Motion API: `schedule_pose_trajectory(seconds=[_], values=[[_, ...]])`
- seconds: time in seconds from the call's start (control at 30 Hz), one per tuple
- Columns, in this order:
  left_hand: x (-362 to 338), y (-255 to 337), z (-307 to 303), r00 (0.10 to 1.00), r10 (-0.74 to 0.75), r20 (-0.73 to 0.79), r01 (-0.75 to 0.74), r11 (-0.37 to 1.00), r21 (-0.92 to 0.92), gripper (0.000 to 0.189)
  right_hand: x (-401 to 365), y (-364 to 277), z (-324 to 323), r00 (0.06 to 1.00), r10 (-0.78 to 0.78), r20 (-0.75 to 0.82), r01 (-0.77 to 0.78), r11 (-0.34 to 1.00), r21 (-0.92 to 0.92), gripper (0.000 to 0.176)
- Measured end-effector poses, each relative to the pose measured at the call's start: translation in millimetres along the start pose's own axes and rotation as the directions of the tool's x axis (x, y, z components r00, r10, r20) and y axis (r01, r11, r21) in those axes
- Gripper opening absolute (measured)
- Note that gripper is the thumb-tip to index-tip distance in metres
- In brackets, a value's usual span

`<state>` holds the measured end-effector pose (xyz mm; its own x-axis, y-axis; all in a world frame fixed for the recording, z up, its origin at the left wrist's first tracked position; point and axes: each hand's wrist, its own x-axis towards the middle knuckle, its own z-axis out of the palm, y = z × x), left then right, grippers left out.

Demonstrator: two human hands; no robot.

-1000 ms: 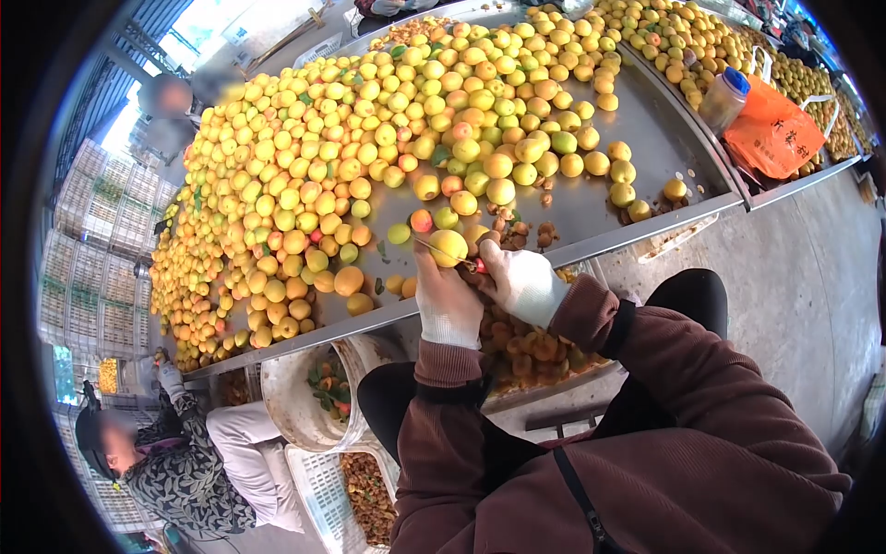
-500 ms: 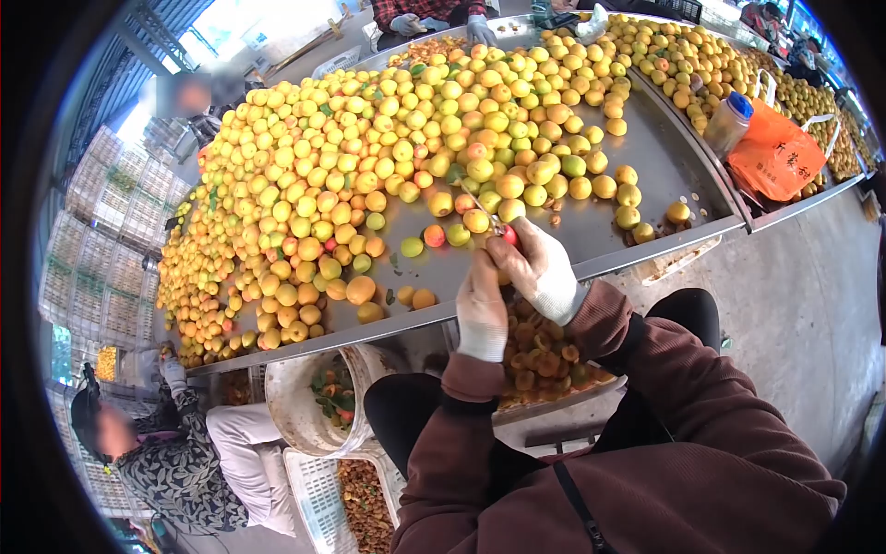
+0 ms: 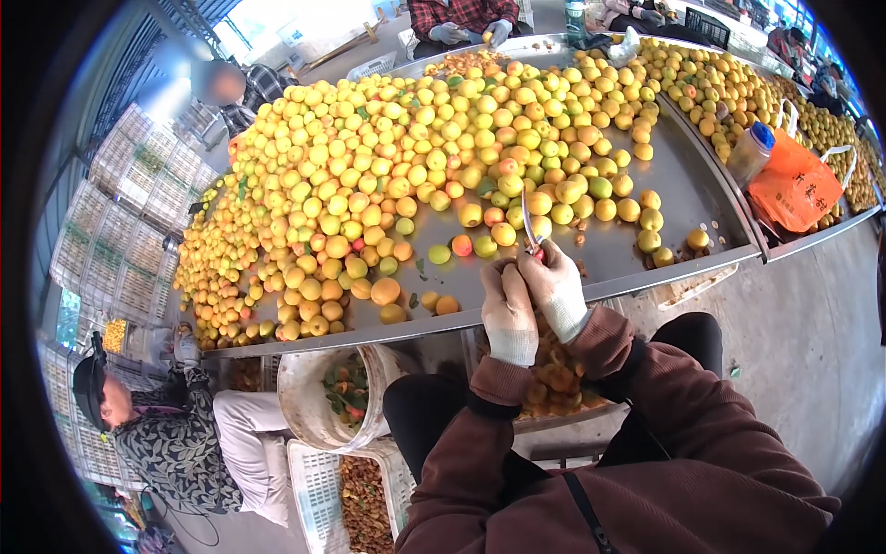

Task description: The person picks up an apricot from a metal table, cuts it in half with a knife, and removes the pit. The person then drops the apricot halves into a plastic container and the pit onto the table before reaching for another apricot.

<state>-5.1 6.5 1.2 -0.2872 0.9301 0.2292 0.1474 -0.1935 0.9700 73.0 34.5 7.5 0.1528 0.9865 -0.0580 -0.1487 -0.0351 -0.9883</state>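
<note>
My right hand point(image 3: 556, 286), in a pale work glove, is closed around the red handle of a small knife point(image 3: 528, 220), its narrow blade pointing up and away over the table. Close against it, my gloved left hand point(image 3: 508, 314) has its fingers curled; whatever they may hold is hidden. Both hands are at the near edge of a metal table point(image 3: 628, 254). A great heap of yellow-orange apricots point(image 3: 351, 175) covers much of the tabletop, with a few loose ones just beyond the knife.
Below the edge, a crate of cut apricots point(image 3: 554, 374) stands between my knees. To its left are a white bucket point(image 3: 300, 402) with leaves and scraps and a white basket point(image 3: 314, 499). An orange bag point(image 3: 794, 189) and a jar point(image 3: 750, 152) lie right. Co-workers sit around.
Both my hands have come slightly toward me, and the knife blade now points more upright. The view has shifted a little, so the table appears farther right and lower.
</note>
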Motion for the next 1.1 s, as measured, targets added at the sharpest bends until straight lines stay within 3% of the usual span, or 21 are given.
schedule_pose_trajectory(seconds=[0.17, 0.23, 0.3, 0.33, 0.37, 0.47, 0.5, 0.53, 0.6, 0.63, 0.67, 0.73, 0.77, 0.8, 0.87, 0.9, 0.97, 1.0, 1.03, 1.07, 1.1], values=[[2, -22, -1, 0.998, -0.070, -0.010, 0.070, 0.997, 0.029, 0.033, -8, -7, 7, 0.992, -0.124, -0.017, 0.123, 0.992, -0.037, 0.013], [8, -35, -5, 0.993, -0.107, 0.042, 0.106, 0.994, 0.025, 0.031, -8, -10, 5, 0.948, -0.319, 0.007, 0.303, 0.890, -0.340, 0.014], [7, -46, -4, 0.984, -0.150, 0.096, 0.148, 0.989, 0.022, 0.031, -3, 5, 3, 0.934, -0.354, 0.034, 0.347, 0.884, -0.314, 0.012], [7, -44, -3, 0.954, -0.278, 0.114, 0.297, 0.925, -0.235, 0.030, -3, 5, 4, 0.919, -0.391, 0.055, 0.390, 0.877, -0.281, 0.011], [6, -42, -2, 0.905, -0.392, 0.165, 0.422, 0.776, -0.469, 0.029, -5, 4, 3, 0.912, -0.406, 0.061, 0.401, 0.850, -0.341, 0.010], [2, -34, -13, 0.842, -0.435, 0.318, 0.539, 0.678, -0.500, 0.028, -10, 0, -3, 0.876, -0.459, 0.146, 0.472, 0.759, -0.448, 0.010], [6, -28, -15, 0.698, -0.587, 0.410, 0.705, 0.461, -0.539, 0.026, -10, 6, -4, 0.876, -0.455, 0.157, 0.468, 0.731, -0.497, 0.012], [3, 3, -23, 0.597, -0.639, 0.485, 0.792, 0.375, -0.481, 0.028, -6, 13, -6, 0.826, -0.521, 0.217, 0.545, 0.635, -0.548, 0.015], [3, -65, -15, 0.611, -0.546, 0.574, 0.769, 0.236, -0.594, 0.031, -13, 6, -8, 0.766, -0.546, 0.341, 0.631, 0.532, -0.565, 0.018], [4, -57, -12, 0.477, -0.648, 0.594, 0.823, 0.092, -0.561, 0.035, -15, 7, -10, 0.737, -0.582, 0.343, 0.659, 0.508, -0.555, 0.016], [0, -55, -17, 0.462, -0.655, 0.598, 0.830, 0.080, -0.553, 0.035, -17, 5, -11, 0.749, -0.571, 0.337, 0.646, 0.515, -0.563, 0.016], [4, -50, -34, 0.483, -0.384, 0.787, 0.874, 0.260, -0.410, 0.034, -17, -1, -13, 0.863, -0.455, 0.220, 0.505, 0.777, -0.375, 0.006], [11, -34, -40, 0.402, -0.377, 0.835, 0.915, 0.212, -0.344, 0.033, -15, 0, -12, 0.966, -0.224, 0.129, 0.239, 0.964, -0.113, 0.005], [13, -28, -38, 0.406, -0.373, 0.834, 0.913, 0.210, -0.350, 0.033, -9, -5, -14, 0.991, -0.111, 0.069, 0.114, 0.993, -0.040, 0.007], [16, -11, -33, 0.601, -0.561, 0.569, 0.791, 0.319, -0.522, 0.035, -21, -52, -18, 0.978, 0.056, 0.202, -0.020, 0.984, -0.178, 0.017], [17, 4, -31, 0.638, -0.643, 0.424, 0.754, 0.409, -0.514, 0.040, -17, -45, -24, 0.976, 0.054, 0.210, -0.015, 0.983, -0.182, 0.017], [18, 1, -37, 0.661, -0.605, 0.444, 0.741, 0.428, -0.518, 0.041, -7, -34, -34, 0.891, -0.330, 0.313, 0.438, 0.806, -0.397, 0.018], [18, -2, -37, 0.676, -0.568, 0.469, 0.732, 0.443, -0.518, 0.042, -3, -28, -38, 0.894, -0.326, 0.308, 0.434, 0.805, -0.405, 0.018], [17, -13, -32, 0.677, -0.585, 0.446, 0.730, 0.455, -0.510, 0.047, -3, -36, -35, 0.977, -0.155, 0.146, 0.180, 0.967, -0.179, 0.016], [13, -10, -26, 0.667, -0.586, 0.460, 0.740, 0.446, -0.504, 0.047, -5, -45, -35, 0.997, 0.066, 0.028, -0.069, 0.992, 0.103, 0.015], [9, -5, -21, 0.691, -0.568, 0.446, 0.722, 0.514, -0.464, 0.048, -8, -54, -38, 0.996, 0.008, 0.092, -0.030, 0.969, 0.247, 0.016]])
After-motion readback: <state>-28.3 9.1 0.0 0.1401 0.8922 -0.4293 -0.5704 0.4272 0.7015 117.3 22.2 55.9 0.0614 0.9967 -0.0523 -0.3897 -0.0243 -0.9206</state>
